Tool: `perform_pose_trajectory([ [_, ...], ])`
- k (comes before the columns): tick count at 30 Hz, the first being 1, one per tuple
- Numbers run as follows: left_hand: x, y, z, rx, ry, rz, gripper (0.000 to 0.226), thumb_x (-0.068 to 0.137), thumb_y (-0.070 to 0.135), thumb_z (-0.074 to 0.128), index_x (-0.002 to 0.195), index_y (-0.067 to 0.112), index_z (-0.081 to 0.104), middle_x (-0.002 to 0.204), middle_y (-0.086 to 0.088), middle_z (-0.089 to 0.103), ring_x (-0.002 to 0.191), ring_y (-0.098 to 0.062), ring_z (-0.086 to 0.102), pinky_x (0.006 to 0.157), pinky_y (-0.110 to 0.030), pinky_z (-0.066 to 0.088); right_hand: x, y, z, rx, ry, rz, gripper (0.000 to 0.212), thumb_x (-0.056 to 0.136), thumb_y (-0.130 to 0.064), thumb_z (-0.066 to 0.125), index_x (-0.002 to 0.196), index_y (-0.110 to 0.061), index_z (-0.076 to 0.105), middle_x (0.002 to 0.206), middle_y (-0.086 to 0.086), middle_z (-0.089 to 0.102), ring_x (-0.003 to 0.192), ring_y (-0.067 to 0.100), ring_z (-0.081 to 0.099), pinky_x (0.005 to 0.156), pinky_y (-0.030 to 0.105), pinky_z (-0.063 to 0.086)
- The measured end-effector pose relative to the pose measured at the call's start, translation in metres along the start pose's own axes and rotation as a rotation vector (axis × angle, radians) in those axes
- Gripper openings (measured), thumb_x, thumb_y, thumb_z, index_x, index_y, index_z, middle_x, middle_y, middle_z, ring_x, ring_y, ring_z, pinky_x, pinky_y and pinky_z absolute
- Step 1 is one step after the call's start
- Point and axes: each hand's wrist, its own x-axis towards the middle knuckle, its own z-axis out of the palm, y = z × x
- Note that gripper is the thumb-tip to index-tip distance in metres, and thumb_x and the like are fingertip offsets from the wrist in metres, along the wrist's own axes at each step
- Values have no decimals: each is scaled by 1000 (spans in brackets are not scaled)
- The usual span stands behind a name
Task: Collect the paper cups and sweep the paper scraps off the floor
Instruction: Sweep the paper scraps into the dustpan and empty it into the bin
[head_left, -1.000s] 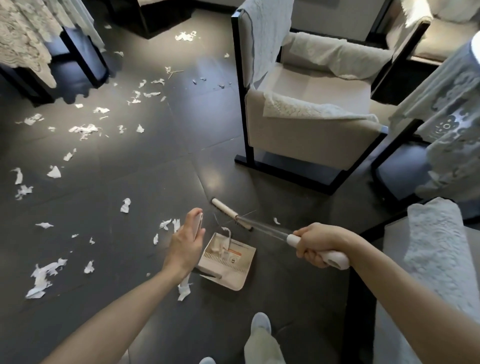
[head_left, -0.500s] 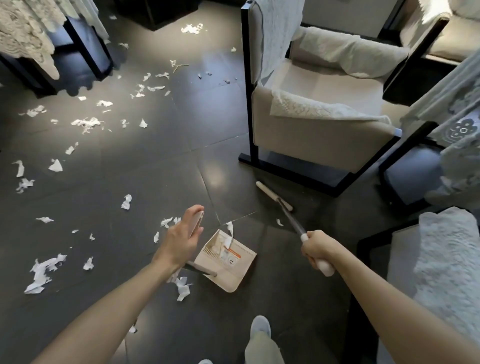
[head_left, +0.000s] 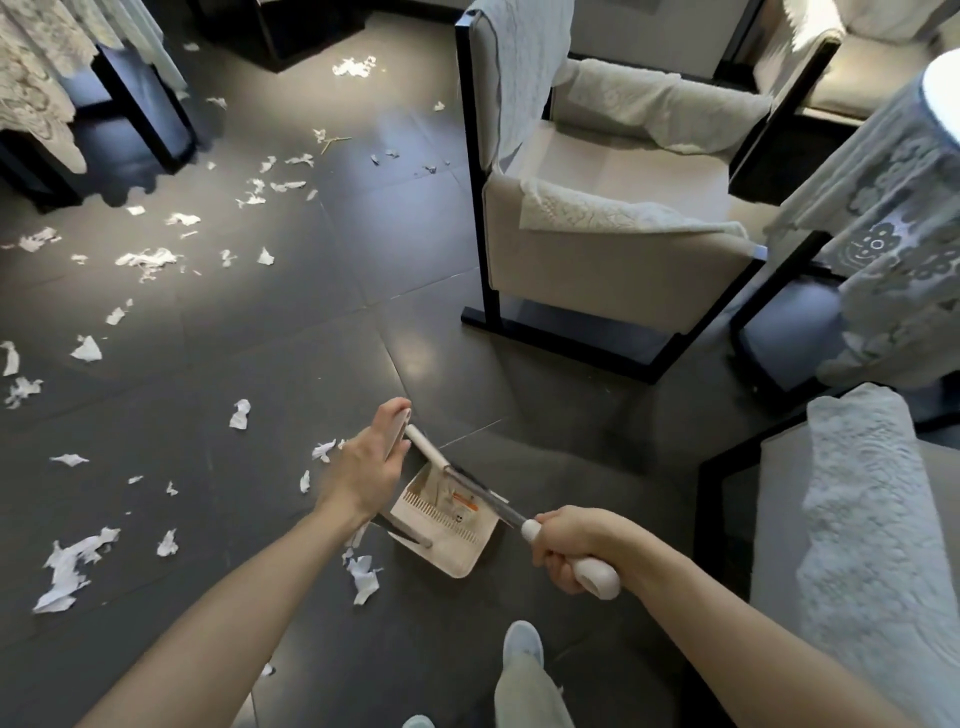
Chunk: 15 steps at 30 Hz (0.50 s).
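Left hand (head_left: 366, 467) grips dustpan handle (head_left: 398, 432) — paper scraps (head_left: 322, 450) just beside it; right hand (head_left: 571, 545) grips broom (head_left: 498, 506).

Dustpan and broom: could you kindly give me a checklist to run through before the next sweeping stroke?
1. The right hand grips the broom by its handle: ok.
2. The left hand holds the dustpan by its long handle: ok.
3. The broom's head sits at the dustpan's mouth: ok.
4. The dustpan's lip lies flush on the floor: cannot tell.
5. The paper scraps are cleared: not ok, many lie left of the dustpan.
6. The paper cups are collected: cannot tell, none in view.
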Motion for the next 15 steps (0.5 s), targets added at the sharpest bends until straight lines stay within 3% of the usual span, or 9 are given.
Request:
perform_pose_trajectory([
  [6,-39,-11,-19,-42,42,-8,38,93,12,53,129,20,42,101,-15,65,90,-35,61,76,-39,45,-66,-2,5,314,-182,-3,36,92,2,38,126,-8,43,43,0,41,30,3,36,27,12,30],
  [15,-161,-29,-44,-81,135,-56,40,92,13,56,126,30,41,110,-4,66,95,-28,63,78,-30,45,-86,0,48,-116,-6,-175,39,88,1,44,125,-6,53,43,1,46,34,7,41,32,16,35],
])
